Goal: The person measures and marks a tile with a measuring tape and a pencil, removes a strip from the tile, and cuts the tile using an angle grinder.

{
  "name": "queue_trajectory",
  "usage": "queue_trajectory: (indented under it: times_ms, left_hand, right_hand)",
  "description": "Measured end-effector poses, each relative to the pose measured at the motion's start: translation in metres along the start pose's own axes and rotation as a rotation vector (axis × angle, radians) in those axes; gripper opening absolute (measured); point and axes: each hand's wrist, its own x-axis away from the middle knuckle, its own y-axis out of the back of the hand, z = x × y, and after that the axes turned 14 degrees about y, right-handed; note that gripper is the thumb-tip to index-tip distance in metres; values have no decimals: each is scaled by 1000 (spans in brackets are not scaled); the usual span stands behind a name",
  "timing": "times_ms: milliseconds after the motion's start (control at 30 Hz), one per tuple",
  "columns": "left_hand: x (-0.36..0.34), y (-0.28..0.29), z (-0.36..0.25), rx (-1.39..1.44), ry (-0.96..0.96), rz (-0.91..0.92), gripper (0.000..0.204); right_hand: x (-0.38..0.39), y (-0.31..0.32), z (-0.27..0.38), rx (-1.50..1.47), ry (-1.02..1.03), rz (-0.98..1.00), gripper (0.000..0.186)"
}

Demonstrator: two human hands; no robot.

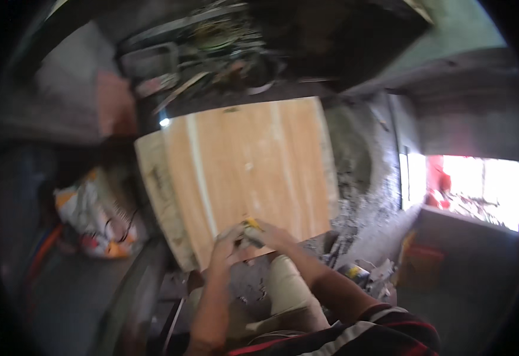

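Both hands meet at the near edge of a wooden board (244,172), a pale orange sheet with lighter stripes that lies tilted across a cluttered bench. The left hand (225,246) rests on the board's lower edge with its fingers curled down, touching the wood; the blur hides whether they grip anything. The right hand (271,236) lies just beside it, fingers bent around a small yellow and dark tool (251,228), which sits between the two hands right at the board's edge; how tightly it is held cannot be told. Beyond the board, a heap of dark metal scrap (224,41) fills the bench top. To the left, on the floor, lies a crumpled printed bag (96,216). To the right stands a rough grey wall (360,172), and past it a bright opening (478,190). The right sleeve (366,335) is striped red, black and white
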Motion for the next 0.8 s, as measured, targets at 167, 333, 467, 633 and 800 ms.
queue_trajectory:
  times_ms: [167, 333, 467, 633, 800]
  left_hand:
    - [-44, 67, -34, 157, 90, -30, 26]
    - [-67, 125, -148, -941, -599, -343, 27]
    - [-105, 182, -247, -176, -537, -380, 27]
    - [-161, 220, -314, -224, -532, -809, 31]
    - [-205, 193, -314, -1025, -669, -1401, 42]
  right_hand:
    - [-63, -4, 54, -155, 38, 69, 45]
    - [-180, 17, 82, 230, 161, 95, 68]
    - [-261, 83, 79, 943, 484, -82, 76]
    - [-314, 133, 76, 1312, 445, -214, 78]
    - [-344, 151, 61, 1340, 593, -259, 71]
